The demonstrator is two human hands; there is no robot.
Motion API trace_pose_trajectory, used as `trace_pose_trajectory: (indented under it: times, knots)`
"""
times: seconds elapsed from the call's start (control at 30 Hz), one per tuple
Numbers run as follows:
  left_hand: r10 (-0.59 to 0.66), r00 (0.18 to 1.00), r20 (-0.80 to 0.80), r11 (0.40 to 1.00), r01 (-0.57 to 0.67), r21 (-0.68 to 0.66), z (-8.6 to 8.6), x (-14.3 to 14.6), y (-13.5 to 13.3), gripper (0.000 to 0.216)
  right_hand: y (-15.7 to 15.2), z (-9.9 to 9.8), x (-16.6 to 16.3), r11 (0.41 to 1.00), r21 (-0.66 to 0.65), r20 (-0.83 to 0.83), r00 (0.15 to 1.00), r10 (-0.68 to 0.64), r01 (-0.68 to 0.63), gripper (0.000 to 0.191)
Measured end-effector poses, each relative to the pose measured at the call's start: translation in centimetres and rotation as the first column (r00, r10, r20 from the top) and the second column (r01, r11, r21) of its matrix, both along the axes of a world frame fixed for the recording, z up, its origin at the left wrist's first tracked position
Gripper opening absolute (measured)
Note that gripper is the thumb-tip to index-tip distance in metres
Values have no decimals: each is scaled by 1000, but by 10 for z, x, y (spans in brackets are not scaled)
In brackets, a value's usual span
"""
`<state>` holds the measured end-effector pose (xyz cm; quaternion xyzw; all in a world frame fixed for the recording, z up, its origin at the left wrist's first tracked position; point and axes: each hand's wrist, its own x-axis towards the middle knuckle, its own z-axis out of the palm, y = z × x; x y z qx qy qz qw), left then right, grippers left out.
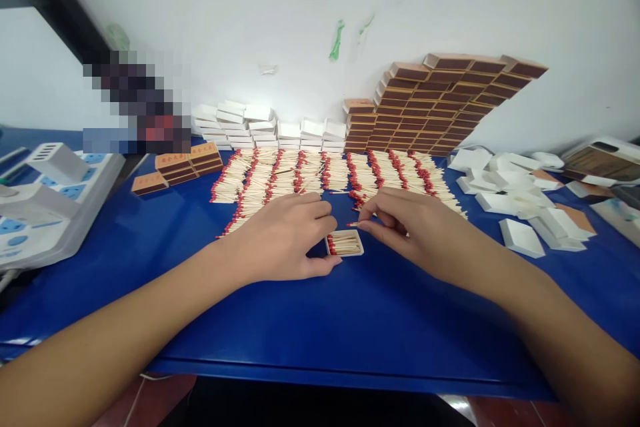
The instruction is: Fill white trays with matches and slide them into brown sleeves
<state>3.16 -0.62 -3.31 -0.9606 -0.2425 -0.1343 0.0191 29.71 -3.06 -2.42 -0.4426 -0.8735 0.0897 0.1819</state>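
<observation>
On the blue table, my left hand [290, 238] grips the left end of a small white matchbox tray [361, 250], thumb at the near side and fingers at the far side. Red-headed matches [345, 243] lie lengthwise in the tray, heads to the left. Just above the tray's far right corner, my right hand [407, 227] pinches a match [353, 224] between thumb and forefinger, its red head pointing left. Behind both hands spread long rows of loose matches [335, 173], partly covered by my fingers.
Brown matchboxes [425, 107] are stacked against the wall, beside piled white trays [260, 127]. A few orange-topped matchboxes [187, 163] stand left of the matches. Loose white trays [523, 190] lie heaped on the right. A power strip [75, 213] with plugs occupies the left side.
</observation>
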Motion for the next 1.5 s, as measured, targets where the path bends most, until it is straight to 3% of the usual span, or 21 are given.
trace_pose_trajectory:
  times: [0.23, 0.47, 0.8, 0.87, 1.03, 1.13, 1.3, 1.5]
  knots:
    - [-12, 1000, 1, 1000, 12, 10, 2, 0, -1, 33, -13, -7, -24, 998, 39, 87, 995, 54, -57, 17]
    - [-4, 1000, 5, 1000, 4, -14, 0, -1, 0, 33, -6, -1, -8, 998, 32, 42, 998, 46, -47, 14]
    - [-7, 1000, 11, 1000, 7, 6, 1, -1, 0, 32, -2, 3, -8, 993, -93, -6, 998, 67, -68, 15]
    - [-4, 1000, 7, 1000, 4, 1, 1, 0, -1, 32, 0, 4, -6, 995, -95, -34, 999, 9, -12, 18]
    - [-7, 1000, 1, 1000, 7, 4, 0, 0, -2, 33, 9, -6, -5, 962, -38, -3, 962, -272, 272, 23]
    - [-7, 1000, 5, 1000, 7, 12, 0, 0, -2, 33, 12, -12, -10, 947, -58, 65, 947, -313, 317, 23]
    - [-8, 1000, 11, 1000, 7, 7, 0, -1, -2, 33, 13, -12, -9, 949, -67, 136, 946, -296, 306, 18]
    - [-17, 1000, 12, 1000, 17, 9, -2, 0, -2, 33, 17, -12, 6, 979, -57, 121, 975, -186, 194, 18]
